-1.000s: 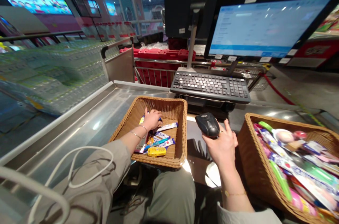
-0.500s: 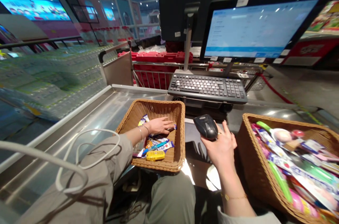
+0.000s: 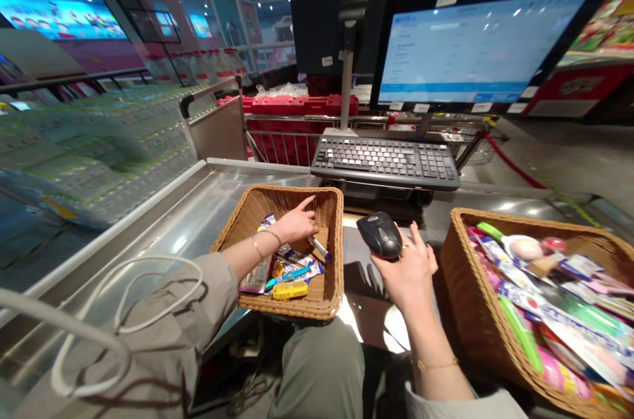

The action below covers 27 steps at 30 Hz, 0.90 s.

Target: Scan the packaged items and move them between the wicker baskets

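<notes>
My left hand (image 3: 296, 224) hangs inside a wicker basket (image 3: 297, 189) on the left, its fingers apart above several wrapped sweets and packets (image 3: 292, 267). A yellow packet (image 3: 289, 290) lies near the basket's front edge. Just right of my fingertips lies a small wrapped stick (image 3: 317, 248), apart from my hand as far as I can see. My right hand (image 3: 409, 277) grips a black handheld barcode scanner (image 3: 380, 235) between the baskets. A second wicker basket (image 3: 463, 287), full of long colourful packages (image 3: 559, 303), stands right of that hand.
A keyboard (image 3: 385, 162) and a large monitor (image 3: 475, 49) stand ahead. A steel counter (image 3: 163, 234) runs along the left, beyond it shrink-wrapped bottles (image 3: 94, 148). A shopping cart (image 3: 287, 141) with red crates stands behind the keyboard. A white cable (image 3: 133, 306) crosses my left sleeve.
My left hand has drawn back from the basket's right wall, and its index finger has lifted. A small wrapped stick now shows by the fingers. The scanner stays in my right hand.
</notes>
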Motion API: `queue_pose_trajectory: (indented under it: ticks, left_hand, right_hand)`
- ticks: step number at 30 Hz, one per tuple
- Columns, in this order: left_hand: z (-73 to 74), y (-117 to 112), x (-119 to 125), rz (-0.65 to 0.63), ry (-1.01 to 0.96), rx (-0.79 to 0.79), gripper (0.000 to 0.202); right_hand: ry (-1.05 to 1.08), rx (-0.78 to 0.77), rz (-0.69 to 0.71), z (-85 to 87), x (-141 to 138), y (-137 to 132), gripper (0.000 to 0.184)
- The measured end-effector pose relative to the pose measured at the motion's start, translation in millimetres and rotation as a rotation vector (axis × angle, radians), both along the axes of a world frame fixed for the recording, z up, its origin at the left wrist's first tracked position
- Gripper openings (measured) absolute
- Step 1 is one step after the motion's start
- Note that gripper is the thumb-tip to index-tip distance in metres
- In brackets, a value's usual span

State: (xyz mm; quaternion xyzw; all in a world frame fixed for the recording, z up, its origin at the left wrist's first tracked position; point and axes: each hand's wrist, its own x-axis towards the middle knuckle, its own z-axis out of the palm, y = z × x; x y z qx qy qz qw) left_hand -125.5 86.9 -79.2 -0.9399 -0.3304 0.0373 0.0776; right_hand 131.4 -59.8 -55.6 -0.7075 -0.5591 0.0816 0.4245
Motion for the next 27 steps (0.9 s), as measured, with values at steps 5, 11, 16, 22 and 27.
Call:
queue_pose_trajectory:
  ticks: [5, 11, 16, 22, 27]
  left_hand:
    - [-0.9, -5, -20, 0.268, 0.049, -0.214, 0.01]
    - [-24.4, -25, -31, 0.418, -0.035, -0.119, 0.037]
    - [-35.5, -39, -26, 0.353, -0.026, -0.104, 0.025]
    - [-35.1, -44, -20, 0.302, -0.004, -0.049, 0.012]
    - [-35.9, -43, -20, 0.315, -0.004, -0.021, 0.009]
  right_hand:
    - [0.017, -0.009, 0.006, -2.0, -1, -1, 0.037]
    - [0.009, -0.004, 0.013, -3.9, -1, -1, 0.038]
    - [0.009, -0.005, 0.012, -4.6, 0, 0, 0.04]
    - [0.015, -0.004, 0.019, -6.2, 1, 1, 0.038]
    - [0.002, 0.009, 0.015, -6.5, 1, 0, 0.037]
